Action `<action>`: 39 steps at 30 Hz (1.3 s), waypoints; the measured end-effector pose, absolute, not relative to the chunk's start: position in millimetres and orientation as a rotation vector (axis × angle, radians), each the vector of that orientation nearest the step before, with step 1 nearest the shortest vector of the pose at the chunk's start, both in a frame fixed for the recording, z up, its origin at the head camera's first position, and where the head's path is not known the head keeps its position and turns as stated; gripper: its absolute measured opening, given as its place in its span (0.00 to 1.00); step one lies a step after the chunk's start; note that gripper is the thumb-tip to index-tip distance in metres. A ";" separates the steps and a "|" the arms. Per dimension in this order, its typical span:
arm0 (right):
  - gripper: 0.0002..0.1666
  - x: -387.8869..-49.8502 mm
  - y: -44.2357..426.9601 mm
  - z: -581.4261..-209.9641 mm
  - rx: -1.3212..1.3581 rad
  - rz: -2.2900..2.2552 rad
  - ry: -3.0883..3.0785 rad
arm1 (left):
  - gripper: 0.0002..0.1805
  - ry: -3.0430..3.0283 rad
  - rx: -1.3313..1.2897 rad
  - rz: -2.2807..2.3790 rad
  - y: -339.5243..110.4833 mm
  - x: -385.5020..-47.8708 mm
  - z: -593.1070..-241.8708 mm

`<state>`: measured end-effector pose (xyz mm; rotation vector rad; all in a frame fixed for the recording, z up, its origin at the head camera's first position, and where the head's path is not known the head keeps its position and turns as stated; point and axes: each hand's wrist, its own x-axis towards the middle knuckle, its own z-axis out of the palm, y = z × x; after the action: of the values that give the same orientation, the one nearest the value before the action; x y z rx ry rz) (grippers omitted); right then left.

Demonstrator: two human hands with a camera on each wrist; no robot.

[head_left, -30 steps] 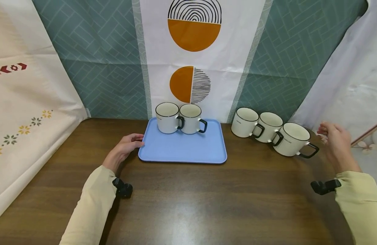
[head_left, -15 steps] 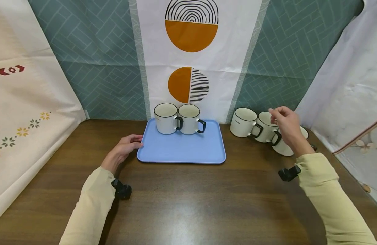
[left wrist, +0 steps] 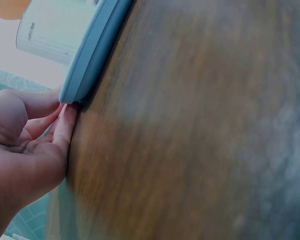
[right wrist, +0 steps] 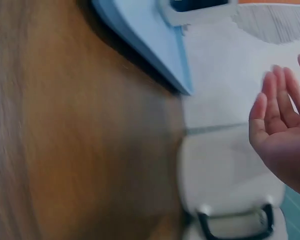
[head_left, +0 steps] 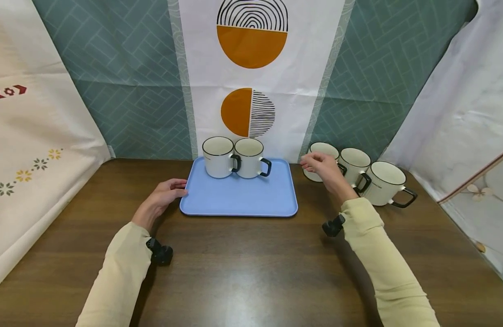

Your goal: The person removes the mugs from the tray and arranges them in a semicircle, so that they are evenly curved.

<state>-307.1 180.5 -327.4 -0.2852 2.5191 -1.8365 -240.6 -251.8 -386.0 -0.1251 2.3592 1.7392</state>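
My left hand (head_left: pixel 163 197) is at the left edge of a light blue tray (head_left: pixel 239 202). In the left wrist view its thumb and fingers (left wrist: pixel 65 125) pinch the tray's rim from either side. Two white mugs with black handles, a left mug (head_left: pixel 216 163) and a right mug (head_left: pixel 248 165), stand upright at the tray's back. My right hand (head_left: pixel 323 170), holding nothing, hovers before the nearest mug (head_left: pixel 313 176) of a row of three right of the tray, partly hiding it. In the right wrist view its fingers (right wrist: pixel 285 102) are loosely bent.
The middle mug (head_left: pixel 353 161) and the outer right mug (head_left: pixel 383 181) stand close together near the back of the brown wooden table (head_left: pixel 235 263). Patterned cloth (head_left: pixel 145 91) hangs behind the table, with white cloth (head_left: pixel 460 113) at the right side.
My right hand has swept left from beyond the outer mug, across the row, to the mug nearest the tray. My left hand stays at the tray; the mugs stay where they were.
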 end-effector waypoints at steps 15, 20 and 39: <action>0.25 -323.3 99.0 -349.9 -0.175 -1.860 2.387 | 0.29 2.380 -0.126 1.722 -249.8 -238.5 -383.9; 0.24 -326.4 80.4 -356.7 -0.172 -1.815 2.409 | 0.29 2.374 -0.122 1.740 -249.0 -238.3 -385.6; 0.21 -323.4 67.9 -359.5 -0.291 -1.825 2.370 | 0.29 2.373 -0.135 1.748 -248.7 -237.7 -382.8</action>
<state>-323.4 67.9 -359.5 -0.2909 2.3697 -1.8253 -237.7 -248.7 -382.8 -0.1350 2.3730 1.7478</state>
